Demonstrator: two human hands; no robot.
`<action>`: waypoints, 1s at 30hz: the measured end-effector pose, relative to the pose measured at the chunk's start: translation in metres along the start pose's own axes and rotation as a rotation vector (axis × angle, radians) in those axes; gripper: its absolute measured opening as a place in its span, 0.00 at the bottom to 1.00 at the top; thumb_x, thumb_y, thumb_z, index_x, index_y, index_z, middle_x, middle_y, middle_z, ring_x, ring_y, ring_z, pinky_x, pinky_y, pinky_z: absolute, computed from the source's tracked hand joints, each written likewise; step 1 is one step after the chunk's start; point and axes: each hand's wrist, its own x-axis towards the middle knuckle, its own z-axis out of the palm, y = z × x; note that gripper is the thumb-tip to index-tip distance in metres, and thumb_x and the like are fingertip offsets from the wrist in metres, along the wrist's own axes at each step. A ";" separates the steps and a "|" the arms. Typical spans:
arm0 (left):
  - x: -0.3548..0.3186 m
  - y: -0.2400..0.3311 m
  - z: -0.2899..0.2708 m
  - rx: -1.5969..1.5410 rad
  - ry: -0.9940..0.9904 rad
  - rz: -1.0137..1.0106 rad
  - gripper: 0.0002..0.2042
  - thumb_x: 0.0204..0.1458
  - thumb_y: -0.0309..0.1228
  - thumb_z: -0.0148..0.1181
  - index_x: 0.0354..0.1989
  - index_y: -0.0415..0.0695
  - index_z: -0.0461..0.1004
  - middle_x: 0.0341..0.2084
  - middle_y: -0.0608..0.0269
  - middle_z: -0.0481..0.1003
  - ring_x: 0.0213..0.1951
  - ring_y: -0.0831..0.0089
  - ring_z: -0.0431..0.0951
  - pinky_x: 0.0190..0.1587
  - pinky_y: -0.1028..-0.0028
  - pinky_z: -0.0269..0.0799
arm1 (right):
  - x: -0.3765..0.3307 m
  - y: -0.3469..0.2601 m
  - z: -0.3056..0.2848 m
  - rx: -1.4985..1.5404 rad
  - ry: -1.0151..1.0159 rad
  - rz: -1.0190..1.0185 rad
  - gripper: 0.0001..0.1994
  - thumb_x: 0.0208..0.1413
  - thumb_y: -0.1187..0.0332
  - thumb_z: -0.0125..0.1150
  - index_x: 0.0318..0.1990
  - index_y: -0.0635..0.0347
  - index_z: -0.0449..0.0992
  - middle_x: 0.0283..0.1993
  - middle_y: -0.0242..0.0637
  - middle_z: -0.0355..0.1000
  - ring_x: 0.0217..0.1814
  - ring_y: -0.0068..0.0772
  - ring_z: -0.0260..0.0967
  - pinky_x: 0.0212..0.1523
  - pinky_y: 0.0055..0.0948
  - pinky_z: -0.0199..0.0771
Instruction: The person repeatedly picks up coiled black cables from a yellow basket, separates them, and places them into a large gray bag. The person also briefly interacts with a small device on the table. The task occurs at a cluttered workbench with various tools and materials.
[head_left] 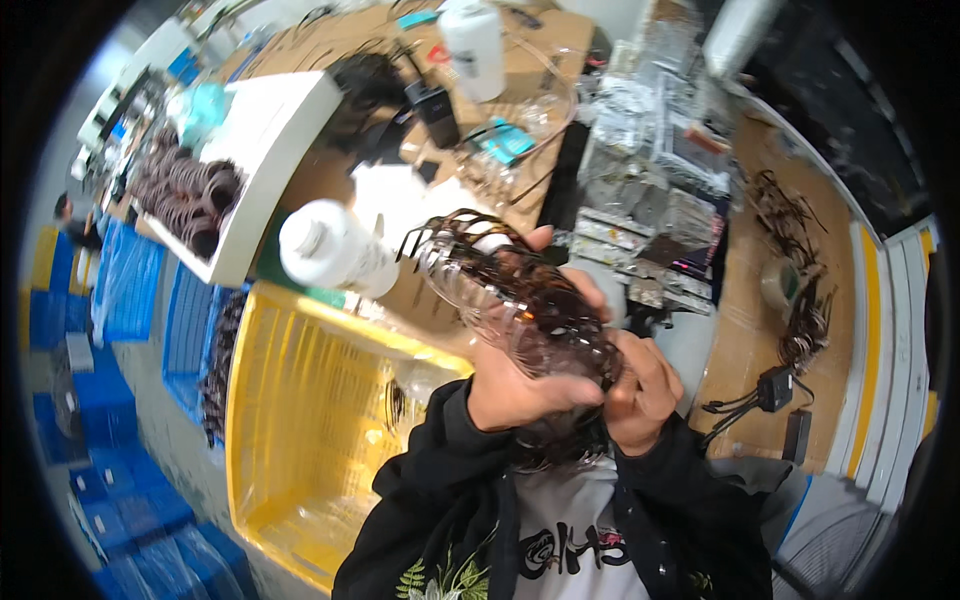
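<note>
A bundle of shiny, dark brown, see-through curved bands (540, 310), stacked like headbands, is held up in front of my chest. My left hand (515, 390) is closed around it, the thumb across the near side and fingertips showing past the far side. At the bundle's lower right end, my right hand (645, 390) has its fingers bent and pressed against the bands. More brown bands hang below the hands, in front of my shirt. What lies right between the right fingertips is too blurred to make out.
A yellow crate (300, 420) stands at the left, beside a white bottle (335, 250). Behind it, a white tray (270, 130) holds coiled brown bands. Metal machine blocks (640, 200) rise at the right; a black adapter (773, 390) with cables lies on the board. Blue crates (130, 280) line the far left.
</note>
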 end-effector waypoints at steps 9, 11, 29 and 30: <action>-0.108 0.082 -0.046 0.113 0.388 0.264 0.43 0.41 0.25 0.63 0.64 0.40 0.41 0.34 0.55 0.71 0.33 0.66 0.74 0.37 0.67 0.73 | -0.022 0.012 -0.016 -0.187 -0.269 0.348 0.12 0.58 0.72 0.47 0.46 0.66 0.72 0.38 0.40 0.72 0.38 0.35 0.69 0.36 0.25 0.67; -0.137 0.102 -0.086 0.276 0.619 0.314 0.38 0.43 0.26 0.58 0.63 0.37 0.44 0.32 0.57 0.70 0.31 0.67 0.74 0.37 0.66 0.74 | -0.024 0.028 -0.024 -0.240 -0.259 0.508 0.11 0.59 0.70 0.47 0.46 0.64 0.72 0.36 0.36 0.71 0.32 0.24 0.65 0.29 0.20 0.62; -0.258 -0.151 -0.395 0.572 1.503 -0.633 0.38 0.42 0.41 0.61 0.55 0.25 0.52 0.52 0.35 0.61 0.55 0.50 0.62 0.54 0.64 0.58 | -0.060 0.044 -0.040 -0.147 -0.803 0.646 0.14 0.59 0.62 0.49 0.42 0.67 0.70 0.34 0.37 0.70 0.35 0.25 0.65 0.37 0.24 0.64; -0.255 -0.160 -0.396 0.455 1.545 -0.570 0.39 0.43 0.41 0.60 0.57 0.25 0.51 0.54 0.35 0.60 0.58 0.50 0.59 0.55 0.65 0.56 | -0.060 0.041 -0.039 -0.134 -0.823 0.624 0.14 0.59 0.62 0.50 0.41 0.67 0.70 0.34 0.37 0.69 0.35 0.26 0.65 0.37 0.24 0.64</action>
